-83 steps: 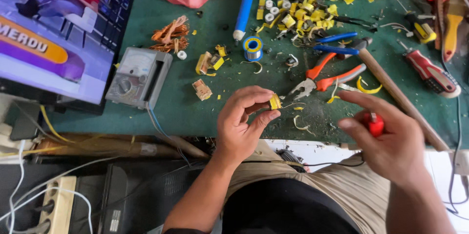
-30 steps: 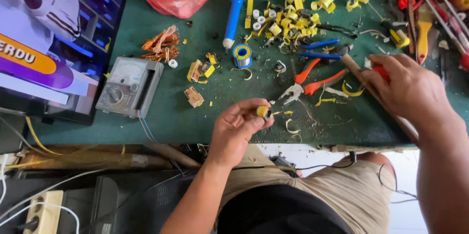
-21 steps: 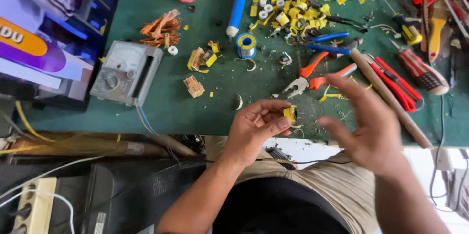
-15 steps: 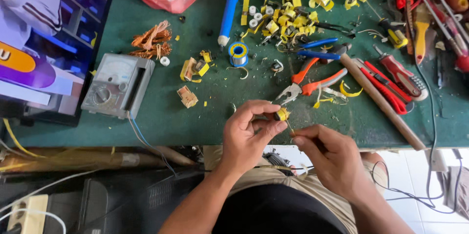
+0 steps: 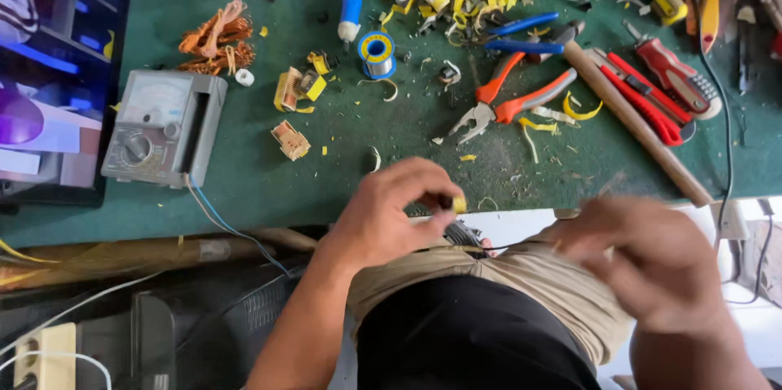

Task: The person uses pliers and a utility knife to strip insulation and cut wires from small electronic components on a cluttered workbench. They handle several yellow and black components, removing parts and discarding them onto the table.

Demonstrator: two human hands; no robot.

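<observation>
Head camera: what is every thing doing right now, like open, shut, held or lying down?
Left hand: pinching a small yellow part.
Right hand: blurred, holds nothing visible.
Orange pliers: lying flat, jaws slightly open.
Blue pliers: lying flat.
Meter: lying face up, wires attached.
Solder spool: lying on the mat.

Small yellow part (image 5: 459, 204), mostly hidden, pinched at fingertips of left hand (image 5: 389, 215). Held over near edge of green counter (image 5: 326, 170), at 6 o'clock from the orange-handled pliers (image 5: 509, 101). Orientation unclear.
</observation>
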